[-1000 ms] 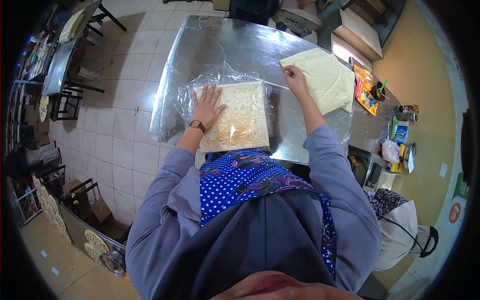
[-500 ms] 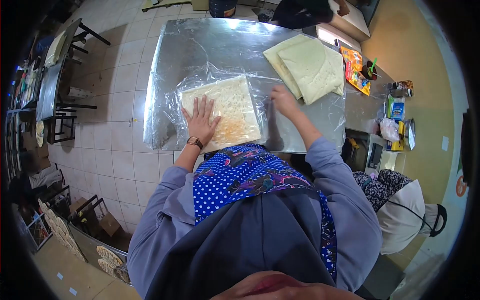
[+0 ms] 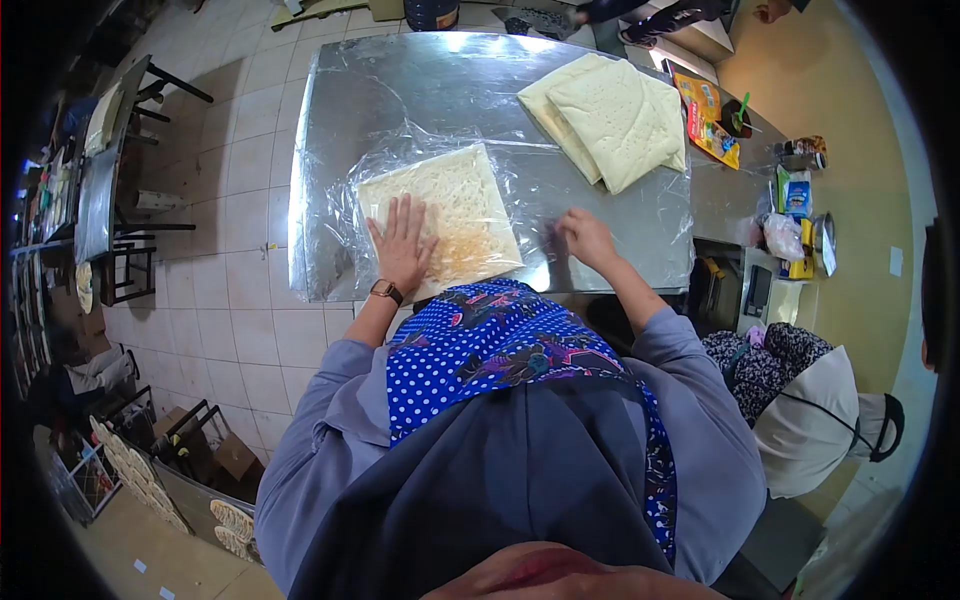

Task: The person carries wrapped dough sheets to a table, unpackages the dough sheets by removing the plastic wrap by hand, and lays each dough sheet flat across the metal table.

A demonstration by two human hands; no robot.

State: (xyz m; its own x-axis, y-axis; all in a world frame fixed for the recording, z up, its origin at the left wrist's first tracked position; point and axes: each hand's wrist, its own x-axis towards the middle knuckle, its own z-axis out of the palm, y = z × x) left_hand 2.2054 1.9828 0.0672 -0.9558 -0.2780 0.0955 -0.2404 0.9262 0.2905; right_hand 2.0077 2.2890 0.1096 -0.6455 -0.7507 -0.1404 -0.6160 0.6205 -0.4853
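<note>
My left hand (image 3: pixel 402 245), a watch on its wrist, lies flat with fingers spread on a square, pale dough sheet (image 3: pixel 450 190). Clear plastic wrap (image 3: pixel 500 165) surrounds the sheet and seems to lie over it. An orange-yellow patch shows through beside my thumb. To the right of the sheet, my right hand (image 3: pixel 588 238) is closed, thumb and fingers together, just above the metal table (image 3: pixel 400 85). Whether it pinches the wrap is too unclear to tell. Farther back at the right rest folded pale sheets (image 3: pixel 615 115), stacked on each other.
Orange packets (image 3: pixel 705 115) and a dark cup with a green spoon (image 3: pixel 738 115) stand right of the table. A person's legs (image 3: pixel 670 20) show beyond its far edge. A white sack (image 3: pixel 810 430) sits at lower right, a side table (image 3: pixel 95 200) at far left.
My right hand has moved toward me and slightly right, still closed. My left hand stays flat on the sheet. The person beyond the table has shifted.
</note>
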